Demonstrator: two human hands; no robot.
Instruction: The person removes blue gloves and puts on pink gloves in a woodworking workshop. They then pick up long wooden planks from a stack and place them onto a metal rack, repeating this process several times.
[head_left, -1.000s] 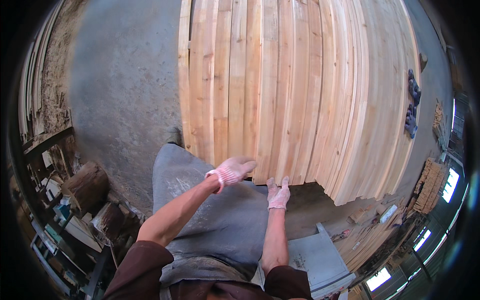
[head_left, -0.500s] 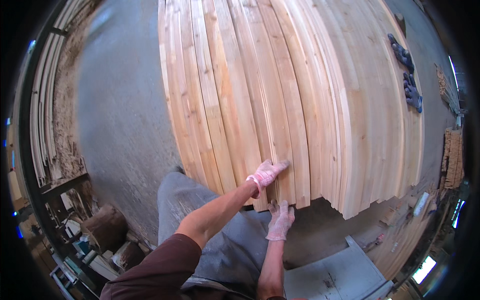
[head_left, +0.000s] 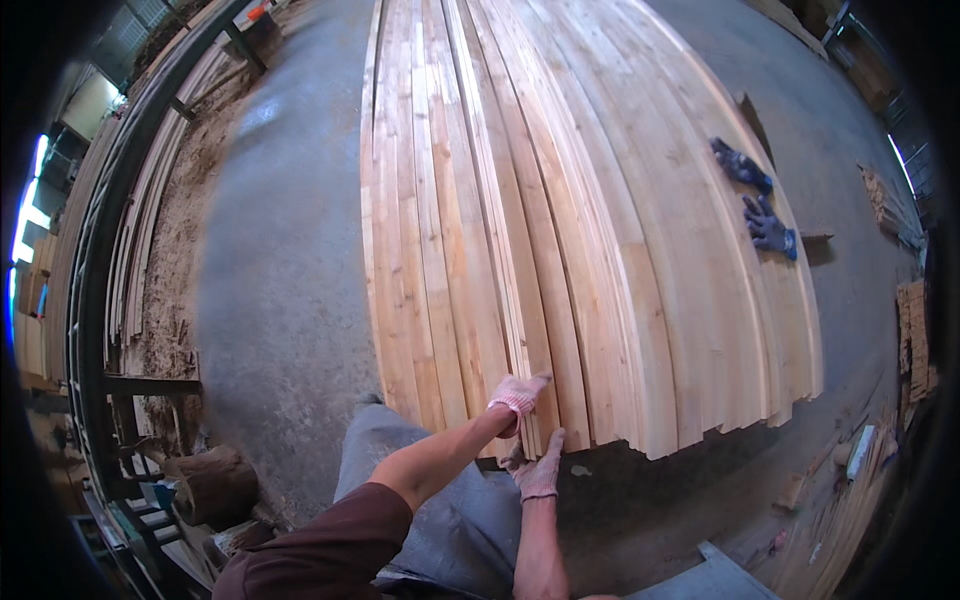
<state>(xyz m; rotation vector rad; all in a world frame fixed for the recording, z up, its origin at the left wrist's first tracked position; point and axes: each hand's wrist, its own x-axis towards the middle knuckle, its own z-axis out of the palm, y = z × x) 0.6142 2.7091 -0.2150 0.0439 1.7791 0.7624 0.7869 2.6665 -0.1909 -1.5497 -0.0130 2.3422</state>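
Note:
Long planed wooden boards lie side by side in a wide layer in front of me. My left hand [head_left: 519, 396], in a pale pink-white knit glove, is closed over the near part of a few stacked boards [head_left: 516, 335], its fingers reaching across their top. At the near end of these boards, my right hand [head_left: 541, 472], also gloved, grips them with the thumb up along the right side. Its other fingers are partly hidden at the board ends. The stack stands slightly above the neighbouring boards.
A pair of dark gloves [head_left: 768, 228] lies on the boards at the right. Left of the grey floor [head_left: 285, 290], a dark metal frame [head_left: 90, 300] holds long strips, with a log [head_left: 212, 484] near it. A grey metal surface [head_left: 705, 580] is at the lower right.
The view has shifted, so more of the left side shows. My right hand has turned at the board ends, its thumb now alongside them. My left hand stays on top of the stack.

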